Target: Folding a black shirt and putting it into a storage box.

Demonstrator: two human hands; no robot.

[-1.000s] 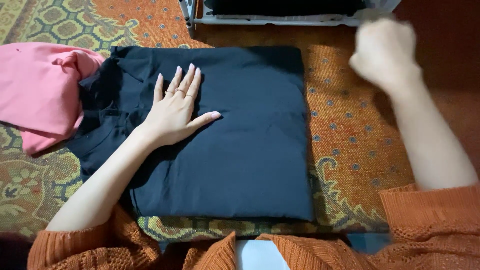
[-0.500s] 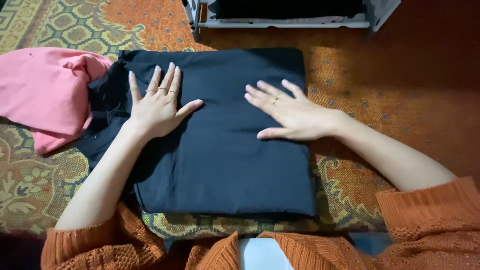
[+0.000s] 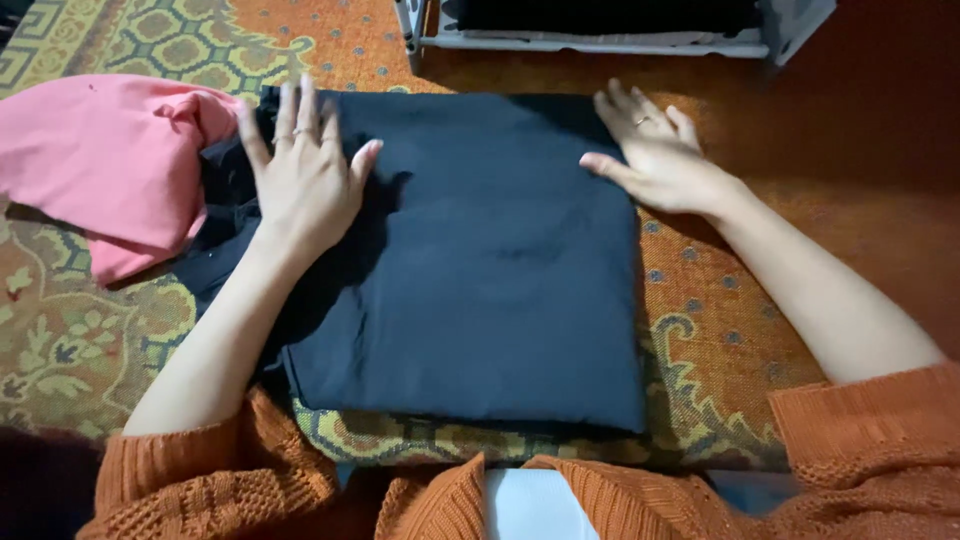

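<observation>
while flat, fingers spread | hands (image 3: 300,175) (image 3: 655,150) | press black garment (image 3: 490,270)

Patterned orange carpet (image 3: 730,300) covers the floor. Folded black garment (image 3: 490,270) lies flat on it. Pink cloth (image 3: 100,160) bunched left of the garment, touching it. Grey rack (image 3: 600,40) stands beyond the garment's far edge.
</observation>
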